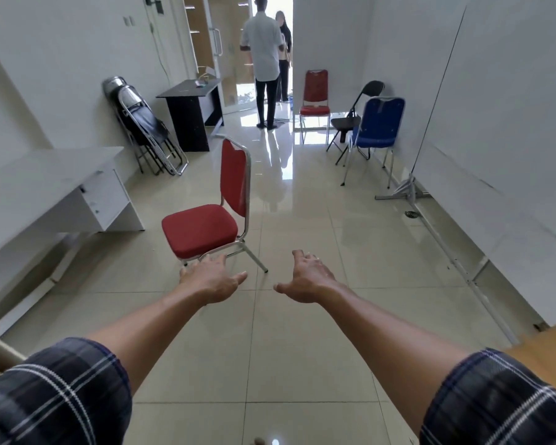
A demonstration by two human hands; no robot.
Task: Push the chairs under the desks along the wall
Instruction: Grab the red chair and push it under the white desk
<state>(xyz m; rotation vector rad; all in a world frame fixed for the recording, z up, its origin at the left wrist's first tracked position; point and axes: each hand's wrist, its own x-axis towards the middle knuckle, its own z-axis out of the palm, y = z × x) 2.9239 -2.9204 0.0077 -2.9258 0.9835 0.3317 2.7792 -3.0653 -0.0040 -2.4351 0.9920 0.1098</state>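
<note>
A red padded chair (203, 228) with a chrome frame stands on the tiled floor in the middle, its seat facing left toward a white desk (45, 184) along the left wall. My left hand (211, 277) is stretched out just in front of the chair's near legs, fingers apart, holding nothing. My right hand (305, 279) is held out beside it to the right, also open and empty. Further back along the left wall stands a black desk (190, 107).
Folded metal chairs (145, 130) lean on the left wall between the desks. A second red chair (315, 97), a black folding chair (353, 118) and a blue chair (377, 125) stand at the right. Two people (265, 56) stand in the doorway. A metal stand (408, 191) lies by the right wall.
</note>
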